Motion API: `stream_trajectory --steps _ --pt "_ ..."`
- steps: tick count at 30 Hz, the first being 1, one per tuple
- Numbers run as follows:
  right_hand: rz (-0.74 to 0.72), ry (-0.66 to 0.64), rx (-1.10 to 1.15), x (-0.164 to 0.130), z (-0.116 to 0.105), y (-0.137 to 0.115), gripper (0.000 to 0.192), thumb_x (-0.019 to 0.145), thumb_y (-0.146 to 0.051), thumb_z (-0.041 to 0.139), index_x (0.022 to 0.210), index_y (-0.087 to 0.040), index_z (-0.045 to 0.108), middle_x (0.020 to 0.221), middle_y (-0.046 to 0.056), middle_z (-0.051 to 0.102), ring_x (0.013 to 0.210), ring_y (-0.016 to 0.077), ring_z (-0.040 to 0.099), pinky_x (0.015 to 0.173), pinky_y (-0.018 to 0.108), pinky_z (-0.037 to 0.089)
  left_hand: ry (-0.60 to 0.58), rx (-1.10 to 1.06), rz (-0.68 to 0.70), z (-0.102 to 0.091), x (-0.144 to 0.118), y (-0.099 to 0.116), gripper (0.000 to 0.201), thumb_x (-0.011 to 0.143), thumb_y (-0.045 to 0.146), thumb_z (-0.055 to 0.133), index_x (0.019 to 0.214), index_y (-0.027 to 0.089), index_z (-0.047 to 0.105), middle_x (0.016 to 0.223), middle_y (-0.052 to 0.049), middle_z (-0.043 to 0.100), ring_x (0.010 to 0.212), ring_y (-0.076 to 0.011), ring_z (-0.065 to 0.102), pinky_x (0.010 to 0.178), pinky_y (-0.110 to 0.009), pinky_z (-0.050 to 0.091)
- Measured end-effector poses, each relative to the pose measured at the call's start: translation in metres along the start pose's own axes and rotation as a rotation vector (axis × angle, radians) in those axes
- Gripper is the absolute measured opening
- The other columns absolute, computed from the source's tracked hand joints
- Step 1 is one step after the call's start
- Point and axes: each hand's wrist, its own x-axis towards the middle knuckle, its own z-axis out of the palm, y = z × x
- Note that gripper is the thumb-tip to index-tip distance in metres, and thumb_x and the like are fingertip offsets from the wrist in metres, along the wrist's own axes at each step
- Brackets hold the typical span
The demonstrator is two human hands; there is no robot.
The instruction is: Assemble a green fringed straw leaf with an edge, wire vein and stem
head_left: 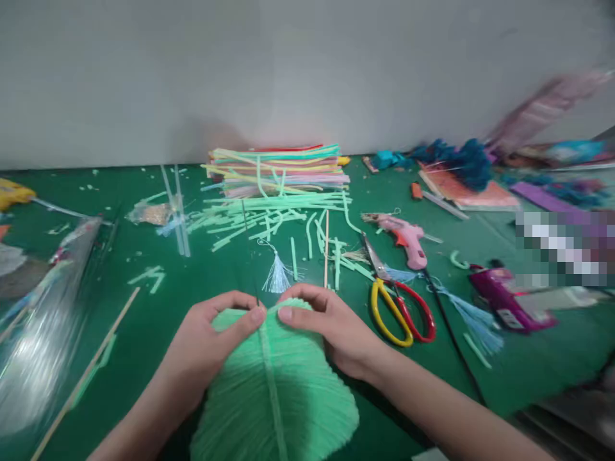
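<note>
A mint-green, leaf-shaped piece [283, 390] of fuzzy chenille stems, with a raised rib down its middle, is held upright low in the view. My left hand [228, 330] pinches its top edge just left of the rib, thumb in front. A thin dark wire [256, 288] sticks up by that thumb; whether the fingers grip it I cannot tell. Right of the rib, my right hand [319, 317] is closed on the same top edge, its thumb on the near face. The fingers behind the piece are partly hidden. A pale blue tassel [277, 274] lies just beyond my hands.
Cut green stems [269, 208] lie before a stack of coloured chenille stems [278, 163]. To the right are red-and-yellow-handled scissors [391, 298], a pink glue gun [408, 240] with a black cord, and a purple packet [504, 294]. A wooden stick [91, 368] and plastic-wrapped material [43, 346] lie left.
</note>
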Motion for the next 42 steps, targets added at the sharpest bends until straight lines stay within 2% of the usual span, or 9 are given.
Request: stream_trajectory --steps 4,9,12,17,23,29,34,39,42 --pt "-0.009 0.011 -0.028 0.001 -0.002 -0.001 0.018 0.067 -0.025 0.082 0.077 -0.017 0.069 0.069 -0.003 0.064 0.060 0.0066 0.055 0.058 0.020 0.040 0.010 0.015 0.002 0.001 -0.001 0.000 0.029 0.072 0.053 0.067 0.078 0.024 0.065 0.079 0.004 0.064 0.073 -0.0151 0.052 0.067 -0.023 0.038" --pt "0.100 -0.022 0.053 0.003 -0.005 -0.001 0.020 0.065 -0.026 0.082 0.078 -0.017 0.069 0.069 -0.001 0.066 0.061 0.0094 0.058 0.060 0.022 0.042 0.006 0.026 0.008 0.003 -0.002 0.006 0.030 0.071 0.052 0.068 0.077 0.023 0.066 0.080 0.002 0.065 0.076 -0.0181 0.054 0.070 -0.026 0.038" --pt "0.126 -0.040 0.047 0.003 -0.006 -0.001 0.021 0.066 -0.028 0.081 0.078 -0.017 0.069 0.070 -0.001 0.065 0.063 0.0098 0.058 0.062 0.023 0.043 0.003 0.026 0.065 0.004 -0.003 0.009 0.027 0.073 0.050 0.067 0.075 0.023 0.067 0.082 0.001 0.066 0.081 -0.0198 0.056 0.074 -0.027 0.038" --pt "-0.164 0.006 -0.176 0.001 -0.007 -0.003 0.018 0.070 -0.024 0.079 0.083 -0.018 0.069 0.082 -0.001 0.064 0.077 0.0094 0.057 0.072 0.021 0.043 -0.050 0.062 0.142 0.003 0.001 0.004 0.023 0.078 0.046 0.063 0.079 0.024 0.068 0.084 0.001 0.066 0.084 -0.0196 0.056 0.080 -0.027 0.038" --pt "-0.095 0.025 -0.190 0.002 -0.012 -0.003 0.019 0.080 -0.035 0.070 0.079 -0.015 0.069 0.073 -0.001 0.060 0.066 0.0081 0.052 0.064 0.021 0.040 -0.112 0.044 0.092 0.002 0.003 0.002 0.026 0.079 0.049 0.061 0.080 0.023 0.067 0.084 0.002 0.064 0.083 -0.0181 0.055 0.078 -0.026 0.037" --pt "-0.147 0.018 -0.318 0.003 -0.012 -0.003 0.024 0.082 -0.040 0.066 0.080 -0.015 0.066 0.073 -0.002 0.058 0.065 0.0082 0.050 0.062 0.020 0.039 -0.234 -0.108 -0.035 -0.001 0.003 -0.002 0.030 0.080 0.051 0.062 0.086 0.022 0.067 0.084 0.002 0.062 0.074 -0.0139 0.052 0.067 -0.023 0.037" --pt "-0.160 0.020 -0.415 0.001 -0.013 -0.004 0.032 0.084 -0.044 0.063 0.074 -0.014 0.062 0.068 -0.002 0.052 0.061 0.0079 0.044 0.057 0.020 0.035 -0.254 -0.179 -0.101 -0.001 0.005 -0.002 0.030 0.075 0.048 0.067 0.088 0.020 0.068 0.084 0.000 0.062 0.073 -0.0144 0.052 0.064 -0.022 0.037" --pt "-0.125 0.075 -0.341 0.000 -0.009 -0.001 0.040 0.083 -0.051 0.061 0.067 -0.014 0.057 0.061 -0.004 0.045 0.053 0.0064 0.036 0.049 0.020 0.029 -0.235 -0.146 -0.083 -0.001 0.004 -0.001 0.025 0.073 0.043 0.069 0.078 0.019 0.068 0.079 0.000 0.062 0.073 -0.0150 0.051 0.064 -0.021 0.038" --pt "-0.080 0.073 -0.279 0.000 -0.008 0.000 0.043 0.081 -0.055 0.062 0.068 -0.014 0.058 0.061 -0.003 0.047 0.052 0.0064 0.038 0.049 0.020 0.029 -0.247 -0.177 -0.094 -0.001 0.004 -0.001 0.028 0.072 0.046 0.069 0.079 0.019 0.067 0.076 0.001 0.060 0.068 -0.0135 0.050 0.061 -0.021 0.037"
